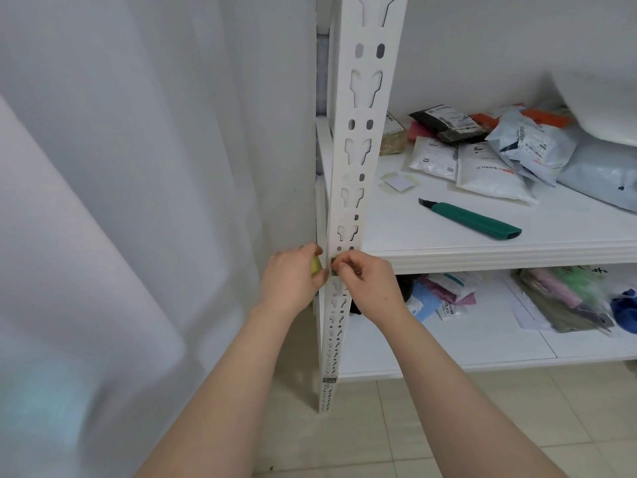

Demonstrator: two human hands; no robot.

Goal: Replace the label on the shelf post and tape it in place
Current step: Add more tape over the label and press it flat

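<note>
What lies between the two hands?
The white shelf post stands between the left hand, which grips a yellow-green thing, and the right hand, which pinches a small dark label on it. Head view.

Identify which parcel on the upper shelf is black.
The black parcel at the back, bearing a white label; its neighbours are white, grey or orange.

Single view only, head-worn, wide-angle. Looks forward and down, tilt steep enough to catch tiled floor (448,426) at 5 o'clock. Both forearms enter from bottom edge, at 7 and 5 o'clock, and converge at centre. Left hand (293,281) and right hand (368,288) sit just below centre, near lens. Shelf post (355,167) runs from 12 o'clock down through centre, close, lines bowed by lens. Shelf board (482,257) spreads toward 3 o'clock. White curtain (138,167) fills 9 o'clock side.
</note>
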